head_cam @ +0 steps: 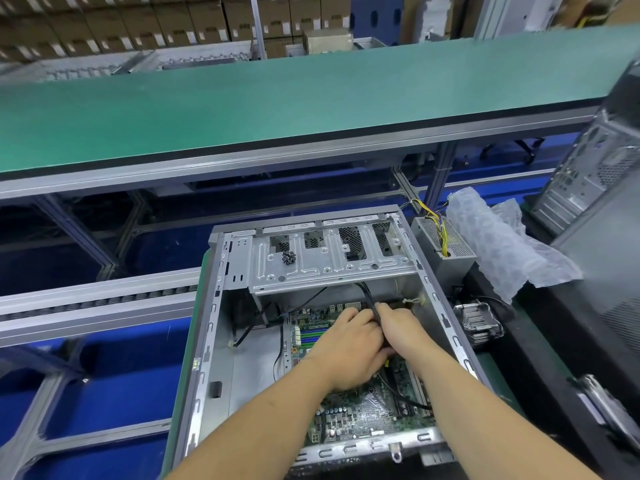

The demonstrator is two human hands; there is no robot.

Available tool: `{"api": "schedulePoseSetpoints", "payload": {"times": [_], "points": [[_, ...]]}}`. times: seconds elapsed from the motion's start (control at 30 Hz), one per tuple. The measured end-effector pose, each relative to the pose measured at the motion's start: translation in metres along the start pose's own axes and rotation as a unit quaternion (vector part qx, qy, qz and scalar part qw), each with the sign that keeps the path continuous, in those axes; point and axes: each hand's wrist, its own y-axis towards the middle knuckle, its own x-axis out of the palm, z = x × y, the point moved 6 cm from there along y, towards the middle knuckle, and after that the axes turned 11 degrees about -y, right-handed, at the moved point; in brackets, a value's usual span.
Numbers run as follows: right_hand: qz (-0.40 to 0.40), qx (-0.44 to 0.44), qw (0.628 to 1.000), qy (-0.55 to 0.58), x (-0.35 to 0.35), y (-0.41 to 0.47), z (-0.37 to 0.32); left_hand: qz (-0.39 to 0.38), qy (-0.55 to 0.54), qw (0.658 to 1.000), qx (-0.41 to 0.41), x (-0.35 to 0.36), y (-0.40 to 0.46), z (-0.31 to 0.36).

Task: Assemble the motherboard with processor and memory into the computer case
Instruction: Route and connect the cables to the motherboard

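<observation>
An open grey computer case (214, 306) lies flat in front of me. A green motherboard (360, 415) sits inside it, with memory slots (310, 336) showing at its left. Both my hands meet over the board's middle. My left hand (346, 355) has its fingers curled down over the board; what they grip is hidden. My right hand (403, 329) pinches a black cable (367, 294) that runs up under the drive cage (332, 261). The processor area is covered by my hands.
Several black screws (289, 258) lie on the drive cage. A power supply (446, 247) with yellow wires, bubble wrap (498, 247) and a heatsink (478, 322) sit to the right. Another case (595, 174) stands at far right. A green conveyor (277, 105) runs behind.
</observation>
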Motion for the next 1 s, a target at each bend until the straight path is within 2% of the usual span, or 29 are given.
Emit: {"api": "schedulePoseSetpoints", "payload": {"times": [0.07, 0.17, 0.23, 0.5, 0.6, 0.7, 0.77, 0.8, 0.87, 0.93, 1.0], "points": [[-0.018, 0.003, 1.0, 0.004, 0.002, 0.001, 0.002, -0.003, 0.004, 1.0, 0.0, 0.001, 0.0, -0.001], [-0.087, 0.021, 0.996, 0.032, 0.011, -0.001, 0.003, -0.029, 0.032, 0.999, 0.011, 0.006, 0.001, 0.001], [-0.095, 0.006, 0.995, 0.009, 0.013, -0.002, 0.001, -0.046, 0.055, 0.997, 0.014, 0.009, 0.001, 0.001], [0.059, -0.049, 0.995, -0.066, -0.006, -0.002, -0.003, -0.121, 0.114, 0.986, 0.008, 0.013, 0.007, 0.013], [0.08, -0.059, 0.992, -0.083, -0.012, -0.004, -0.004, -0.143, 0.131, 0.98, 0.034, 0.017, 0.007, 0.014], [0.089, -0.079, 0.99, -0.079, -0.013, -0.007, -0.008, -0.126, 0.091, 0.988, 0.02, 0.018, 0.007, 0.01], [0.089, -0.093, 0.99, -0.057, -0.013, -0.01, -0.011, -0.09, -0.068, 0.992, -0.059, 0.015, 0.006, 0.001], [0.086, -0.094, 0.991, -0.031, -0.013, -0.01, -0.012, -0.058, -0.183, 0.975, -0.116, 0.013, 0.004, -0.006], [0.081, -0.084, 0.993, 0.03, -0.015, -0.011, -0.012, 0.026, -0.349, 0.913, -0.209, 0.007, -0.003, -0.021], [0.063, -0.064, 0.993, 0.077, -0.015, -0.01, -0.01, 0.082, -0.459, 0.836, -0.288, 0.006, -0.014, -0.036], [0.017, -0.041, 0.992, 0.115, -0.009, -0.008, -0.007, 0.082, -0.534, 0.78, -0.316, 0.01, -0.019, -0.041]]}}
